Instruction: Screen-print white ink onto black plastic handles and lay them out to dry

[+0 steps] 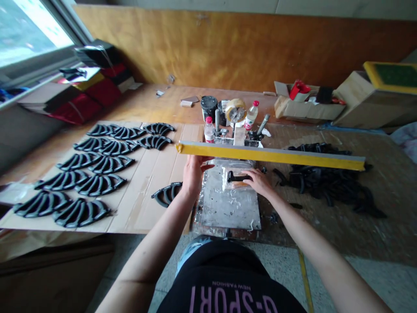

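Observation:
My right hand [257, 180] is closed at the fingertips on a black curved plastic piece [235, 177]. That piece rests on a clear block [230, 185] fixed on a scuffed metal plate [230, 213]. To the left of the plate, my left hand [193, 174] has its fingers stretched toward the plate and slightly apart, with nothing visible in them. A long yellow-and-grey bar [270, 155] crosses the view just above both hands. Near my left forearm, a black ribbed fan-shaped part [167, 194] lies partly hidden on the cardboard [138, 191].
Rows of black fan-shaped parts [100, 184] cover the left cardboard. At right lies a heap of black pieces [325, 182]. Behind the plate stand a tape roll [236, 110], bottles [252, 115] and a black tub [208, 106]. An open carton [306, 108] sits at the back right.

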A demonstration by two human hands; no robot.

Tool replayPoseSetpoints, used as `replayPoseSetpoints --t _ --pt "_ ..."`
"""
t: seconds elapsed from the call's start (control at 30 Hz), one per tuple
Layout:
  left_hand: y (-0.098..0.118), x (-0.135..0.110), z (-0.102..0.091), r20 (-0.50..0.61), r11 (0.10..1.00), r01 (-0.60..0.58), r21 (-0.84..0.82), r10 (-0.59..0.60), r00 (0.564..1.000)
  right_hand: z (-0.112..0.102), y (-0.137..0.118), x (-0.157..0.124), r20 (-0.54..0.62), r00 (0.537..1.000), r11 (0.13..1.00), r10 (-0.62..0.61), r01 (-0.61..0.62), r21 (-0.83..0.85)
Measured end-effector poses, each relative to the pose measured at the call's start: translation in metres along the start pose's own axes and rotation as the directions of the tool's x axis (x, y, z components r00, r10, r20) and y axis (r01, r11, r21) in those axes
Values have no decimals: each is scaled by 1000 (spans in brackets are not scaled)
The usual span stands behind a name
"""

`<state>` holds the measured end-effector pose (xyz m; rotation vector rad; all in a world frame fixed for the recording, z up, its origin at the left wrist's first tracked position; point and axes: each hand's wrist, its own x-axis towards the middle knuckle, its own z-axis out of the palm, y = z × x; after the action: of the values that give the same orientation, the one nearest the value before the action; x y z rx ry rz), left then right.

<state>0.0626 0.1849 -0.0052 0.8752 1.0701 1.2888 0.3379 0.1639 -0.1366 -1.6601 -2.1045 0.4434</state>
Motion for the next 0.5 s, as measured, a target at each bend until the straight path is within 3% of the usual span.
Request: replayPoseSetpoints --t 0.07,0.1,0.17,0.23,0.3,0.37,0.43,0.5 --pt "-23 -18 0 32 978 209 14 -209 977 7 -20 -4 13 1000 998 -24 24 -60" --pt "-36 -30 0 74 935 352 33 -353 933 8 -33 -7 -9 1000 996 -19 19 -82" --pt "-64 -55 0 148 805 591 47 -591 793 10 -65 -15 -41 998 995 -46 42 -91" --pt "-87 -73 -4 141 737 675 -20 -667 732 12 -96 -26 7 989 988 -149 149 -38" --pt "-101 -80 -19 71 739 670 -73 -666 742 11 -111 -39 101 959 964 -264 259 65" --pt "-106 -77 -50 -53 775 630 -52 -632 773 5 -92 -52 150 956 964 -254 237 118" --pt "-104 -71 -99 -233 812 582 52 -557 797 -5 -41 -67 133 990 999 -45 42 27" --pt "-101 -67 -156 -444 782 580 228 -447 777 -15 28 -88 102 976 972 194 -178 -151"
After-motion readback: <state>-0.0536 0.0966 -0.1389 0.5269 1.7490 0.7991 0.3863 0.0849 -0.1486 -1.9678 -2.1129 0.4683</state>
